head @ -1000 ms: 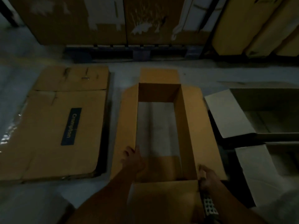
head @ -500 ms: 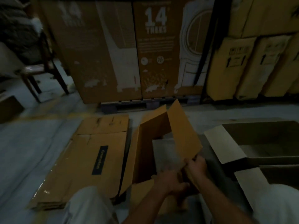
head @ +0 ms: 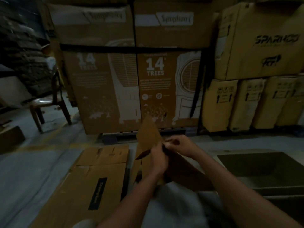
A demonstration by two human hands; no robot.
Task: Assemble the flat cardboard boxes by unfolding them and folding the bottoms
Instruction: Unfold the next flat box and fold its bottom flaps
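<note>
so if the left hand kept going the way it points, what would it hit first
Probably the raised flap of the box it already holds: the left hand points up and away, into it. Depth is unclear.

Two tall printed cartons (head: 139,83) stand side by side at the back on a dark pallet (head: 148,134), each marked "14 TREES", with a black strap across their fronts. Right of them, four yellowish wrapped packages (head: 246,102) stand upright beneath a larger carton (head: 266,41) printed in black. At left, a dark-legged chair (head: 47,104) stands on the grey floor (head: 32,170).
</note>
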